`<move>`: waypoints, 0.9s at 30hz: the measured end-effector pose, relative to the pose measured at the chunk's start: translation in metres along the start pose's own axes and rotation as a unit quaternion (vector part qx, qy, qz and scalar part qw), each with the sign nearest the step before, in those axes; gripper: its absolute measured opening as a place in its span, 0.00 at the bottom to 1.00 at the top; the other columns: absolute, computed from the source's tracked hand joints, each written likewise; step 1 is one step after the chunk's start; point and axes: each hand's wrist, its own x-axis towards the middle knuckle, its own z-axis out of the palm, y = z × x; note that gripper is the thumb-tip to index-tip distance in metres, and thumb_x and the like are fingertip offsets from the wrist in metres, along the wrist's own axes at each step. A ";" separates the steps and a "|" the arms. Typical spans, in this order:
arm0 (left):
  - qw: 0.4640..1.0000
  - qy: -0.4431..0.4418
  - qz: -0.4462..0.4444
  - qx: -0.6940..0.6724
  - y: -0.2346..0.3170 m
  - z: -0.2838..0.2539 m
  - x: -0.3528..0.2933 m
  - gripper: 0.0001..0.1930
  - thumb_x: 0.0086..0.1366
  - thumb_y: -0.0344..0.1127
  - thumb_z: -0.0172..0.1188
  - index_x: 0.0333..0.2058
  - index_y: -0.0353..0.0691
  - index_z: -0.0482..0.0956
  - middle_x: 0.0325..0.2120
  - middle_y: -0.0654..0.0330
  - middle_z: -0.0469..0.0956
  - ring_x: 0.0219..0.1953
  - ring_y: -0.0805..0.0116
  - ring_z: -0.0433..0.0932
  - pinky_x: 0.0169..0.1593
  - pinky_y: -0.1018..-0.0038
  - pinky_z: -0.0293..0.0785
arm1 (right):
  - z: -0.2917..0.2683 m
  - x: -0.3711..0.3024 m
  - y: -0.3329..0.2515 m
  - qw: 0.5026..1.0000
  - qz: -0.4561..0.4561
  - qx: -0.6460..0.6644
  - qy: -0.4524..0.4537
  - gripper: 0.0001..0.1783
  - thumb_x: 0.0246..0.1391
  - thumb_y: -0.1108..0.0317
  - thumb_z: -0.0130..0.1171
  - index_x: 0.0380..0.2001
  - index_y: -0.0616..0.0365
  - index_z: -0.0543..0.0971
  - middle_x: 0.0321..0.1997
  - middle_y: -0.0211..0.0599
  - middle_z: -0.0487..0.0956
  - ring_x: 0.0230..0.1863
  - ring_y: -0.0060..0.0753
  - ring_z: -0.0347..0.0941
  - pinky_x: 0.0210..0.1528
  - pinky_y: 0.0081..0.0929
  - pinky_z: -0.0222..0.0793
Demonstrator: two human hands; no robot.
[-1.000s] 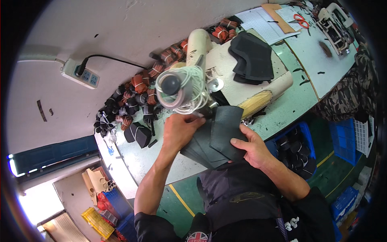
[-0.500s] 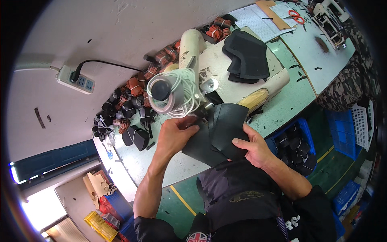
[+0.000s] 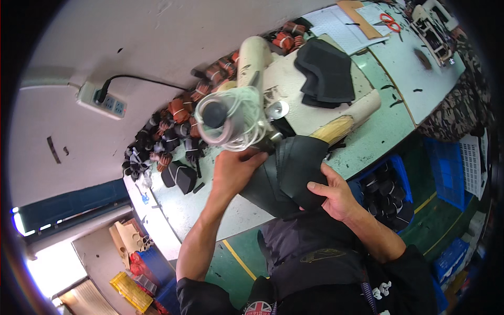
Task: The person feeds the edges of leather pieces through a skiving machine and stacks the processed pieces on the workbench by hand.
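Dark, flat pieces of leather-like sheet (image 3: 302,170), joined or overlapped along a line, lie under the head of a cream machine (image 3: 252,65). My left hand (image 3: 234,170) is closed on their left upper edge, close beside the machine head; its fingertips are partly hidden there. At the right edge, my right hand (image 3: 338,197) grips the sheet with the thumb on top and the fingers beneath. A coil of white cord (image 3: 252,128) around a round, clear holder covers part of the machine head. More dark cut pieces (image 3: 326,71) are stacked on the machine's bed.
Orange and black banded bundles (image 3: 181,107) line the wall side of the table. Orange-handled scissors (image 3: 389,22) and papers lie far right. A blue crate (image 3: 401,176) of dark pieces stands below the table edge. A power strip (image 3: 102,101) hangs on the wall.
My left hand has shifted slightly right and up, nearer the machine head. The sheet and my right hand have barely moved; the whole view has shifted a little.
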 end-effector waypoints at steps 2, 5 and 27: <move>0.985 -0.003 0.056 -0.162 -0.031 0.002 -0.004 0.17 0.58 0.42 0.69 0.42 0.38 0.87 0.32 0.55 0.87 0.36 0.71 0.84 0.44 0.73 0.77 | -0.002 -0.002 0.001 1.000 -0.005 0.002 -0.004 0.30 0.61 0.79 0.56 0.66 0.61 0.64 0.59 0.40 0.74 0.53 0.34 0.76 0.49 0.36 0.81; 0.998 0.005 0.013 -0.067 -0.023 0.001 -0.005 0.17 0.58 0.42 0.69 0.42 0.37 0.87 0.31 0.55 0.87 0.36 0.71 0.84 0.44 0.74 0.77 | -0.004 -0.001 0.010 1.000 -0.017 0.007 -0.002 0.31 0.61 0.79 0.56 0.66 0.61 0.63 0.61 0.40 0.73 0.57 0.34 0.74 0.52 0.35 0.79; 0.999 -0.016 0.006 -0.051 -0.017 0.000 0.001 0.16 0.59 0.39 0.68 0.44 0.40 0.86 0.35 0.54 0.87 0.38 0.67 0.85 0.43 0.71 0.77 | -0.006 -0.004 0.016 0.999 -0.040 0.036 -0.008 0.36 0.60 0.80 0.56 0.70 0.60 0.58 0.67 0.38 0.67 0.67 0.32 0.64 0.69 0.32 0.62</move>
